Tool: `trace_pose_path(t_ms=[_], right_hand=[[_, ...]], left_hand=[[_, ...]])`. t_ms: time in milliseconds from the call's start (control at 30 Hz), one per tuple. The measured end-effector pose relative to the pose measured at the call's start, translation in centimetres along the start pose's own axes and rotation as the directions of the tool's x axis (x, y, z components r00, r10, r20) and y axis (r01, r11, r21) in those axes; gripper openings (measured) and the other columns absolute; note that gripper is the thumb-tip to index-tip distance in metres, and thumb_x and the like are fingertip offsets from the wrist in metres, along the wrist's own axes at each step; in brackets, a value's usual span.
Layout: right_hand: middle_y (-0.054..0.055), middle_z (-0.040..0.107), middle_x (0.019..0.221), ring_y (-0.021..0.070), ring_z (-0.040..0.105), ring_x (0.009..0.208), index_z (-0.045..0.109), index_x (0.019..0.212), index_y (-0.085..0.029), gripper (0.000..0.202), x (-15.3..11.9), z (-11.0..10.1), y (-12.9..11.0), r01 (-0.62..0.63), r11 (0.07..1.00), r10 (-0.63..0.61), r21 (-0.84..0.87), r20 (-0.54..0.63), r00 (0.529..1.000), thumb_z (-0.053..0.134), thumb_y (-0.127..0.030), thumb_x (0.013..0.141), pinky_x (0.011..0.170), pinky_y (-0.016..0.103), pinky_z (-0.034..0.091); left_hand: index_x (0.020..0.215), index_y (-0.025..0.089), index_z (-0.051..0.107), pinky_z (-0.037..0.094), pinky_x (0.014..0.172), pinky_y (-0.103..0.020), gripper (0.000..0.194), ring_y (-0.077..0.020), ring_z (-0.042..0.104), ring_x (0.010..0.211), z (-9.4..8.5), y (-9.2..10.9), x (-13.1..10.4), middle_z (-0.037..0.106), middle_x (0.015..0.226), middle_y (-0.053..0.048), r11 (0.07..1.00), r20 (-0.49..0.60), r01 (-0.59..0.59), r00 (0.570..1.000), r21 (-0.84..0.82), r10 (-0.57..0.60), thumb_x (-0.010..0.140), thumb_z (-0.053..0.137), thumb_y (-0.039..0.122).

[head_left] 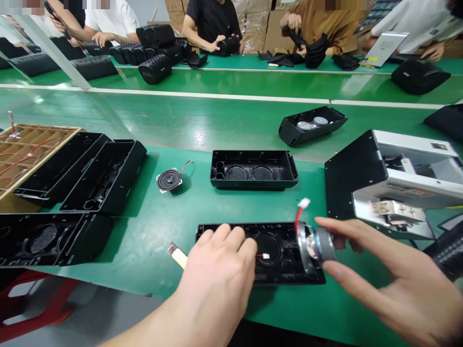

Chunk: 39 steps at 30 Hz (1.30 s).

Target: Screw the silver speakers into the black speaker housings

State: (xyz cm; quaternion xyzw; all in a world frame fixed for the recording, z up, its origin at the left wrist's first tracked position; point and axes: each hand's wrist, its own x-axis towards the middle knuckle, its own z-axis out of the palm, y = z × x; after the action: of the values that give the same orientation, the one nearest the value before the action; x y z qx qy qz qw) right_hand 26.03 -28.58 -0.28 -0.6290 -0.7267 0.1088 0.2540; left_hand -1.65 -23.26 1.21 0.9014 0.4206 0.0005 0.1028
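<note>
My right hand [390,274] pinches a round metal speaker driver [320,246] by its magnet, between thumb and fingers. A red wire with a white plug [304,203] sticks up from its rim. The driver is held on edge over the right end of an open black speaker housing [289,277]. My left hand [220,265] reaches into the left part of this housing with fingers curled down; what they grip is hidden. Another red wire with a white plug [265,256] comes out beside those fingers, across a round grille. A yellow-handled tool with a dark tip [177,255] lies left of the hand.
A loose driver [170,180] and another open housing [255,168] lie farther back. More housings [104,178] and a divided wooden box [43,140] stand left. A black-and-white machine [394,178] stands right. Beyond, a housing with drivers [313,124] rests on the green line; several people work there.
</note>
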Motion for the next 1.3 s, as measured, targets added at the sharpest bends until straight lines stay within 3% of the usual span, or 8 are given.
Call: trace_pose_path(t_ms=[100, 200, 500, 600, 733, 1167, 1300], right_hand=[[0.000, 0.065, 0.121, 0.0131, 0.062, 0.104, 0.057, 0.137, -0.025, 0.036, 1.0, 1.2, -1.3, 0.286, 0.958, -0.284, -0.030, 0.051, 0.957, 0.057, -0.045, 0.107, 0.089, 0.025, 0.049], [0.000, 0.065, 0.119, 0.0146, 0.057, 0.101, 0.057, 0.135, -0.021, 0.032, 1.6, 2.5, -2.3, 0.370, 0.926, -0.361, -0.074, 0.108, 0.926, 0.053, -0.041, 0.110, 0.089, 0.030, 0.044], [0.002, 0.065, 0.107, 0.0197, 0.055, 0.093, 0.061, 0.130, -0.021, 0.039, 2.2, 5.0, -3.1, 0.386, 0.892, -0.353, -0.234, 0.169, 0.920, 0.038, -0.049, 0.114, 0.076, 0.035, 0.030], [0.002, 0.063, 0.106, 0.0198, 0.054, 0.092, 0.061, 0.131, -0.021, 0.038, 2.1, 5.4, -3.2, 0.368, 0.897, -0.337, -0.245, 0.161, 0.928, 0.040, -0.049, 0.113, 0.076, 0.035, 0.030], [0.002, 0.062, 0.101, 0.0192, 0.053, 0.088, 0.062, 0.128, -0.020, 0.036, 1.8, 5.6, -3.4, 0.334, 0.917, -0.308, -0.219, 0.146, 0.940, 0.048, -0.048, 0.111, 0.076, 0.034, 0.030], [0.002, 0.063, 0.100, 0.0203, 0.054, 0.087, 0.063, 0.128, -0.022, 0.035, 1.5, 6.0, -3.3, 0.315, 0.919, -0.291, -0.238, 0.127, 0.948, 0.051, -0.049, 0.110, 0.078, 0.036, 0.033], [0.001, 0.063, 0.101, 0.0201, 0.055, 0.088, 0.062, 0.128, -0.023, 0.033, 1.4, 6.1, -3.4, 0.296, 0.929, -0.276, -0.221, 0.118, 0.954, 0.051, -0.049, 0.110, 0.077, 0.036, 0.032]], left_hand=[[0.083, 0.021, 0.061, 0.037, 0.067, -0.039, 0.025, -0.0243, 0.051, 0.081, 0.5, -1.1, -2.3, 0.060, 0.091, -0.005, 0.995, -0.210, 0.010, 0.977, -0.103, -0.031, 0.101, 0.046, 0.012], [0.091, 0.021, 0.066, 0.034, 0.069, -0.039, 0.024, -0.0244, 0.050, 0.087, 1.2, -1.9, -3.6, 0.063, 0.099, -0.005, 0.985, -0.252, -0.025, 0.968, -0.168, -0.018, 0.101, 0.048, 0.010], [0.107, 0.024, 0.069, 0.035, 0.077, -0.044, 0.024, -0.0273, 0.059, 0.101, 1.9, -3.7, -3.4, 0.069, 0.114, -0.004, 0.990, -0.152, -0.084, 0.986, -0.109, 0.067, 0.102, 0.049, 0.012], [0.105, 0.023, 0.066, 0.035, 0.079, -0.046, 0.014, -0.0295, 0.061, 0.106, 1.7, -4.2, -2.7, 0.070, 0.126, -0.005, 0.991, -0.126, -0.120, 0.986, -0.052, 0.113, 0.101, 0.056, 0.015], [0.101, 0.023, 0.063, 0.033, 0.078, -0.044, 0.012, -0.0273, 0.064, 0.102, 1.7, -4.7, -2.1, 0.072, 0.123, -0.003, 0.984, -0.100, -0.171, 0.981, -0.055, 0.165, 0.096, 0.065, 0.012], [0.103, 0.020, 0.064, 0.029, 0.078, -0.041, 0.015, -0.0216, 0.063, 0.081, 2.2, -5.0, -2.2, 0.074, 0.113, -0.002, 0.976, -0.192, -0.204, 0.964, -0.078, 0.186, 0.107, 0.051, 0.015], [0.108, 0.019, 0.065, 0.031, 0.082, -0.041, 0.012, -0.0194, 0.065, 0.082, 2.2, -4.9, -2.3, 0.074, 0.118, -0.002, 0.972, -0.219, -0.205, 0.960, -0.114, 0.177, 0.108, 0.053, 0.019]])
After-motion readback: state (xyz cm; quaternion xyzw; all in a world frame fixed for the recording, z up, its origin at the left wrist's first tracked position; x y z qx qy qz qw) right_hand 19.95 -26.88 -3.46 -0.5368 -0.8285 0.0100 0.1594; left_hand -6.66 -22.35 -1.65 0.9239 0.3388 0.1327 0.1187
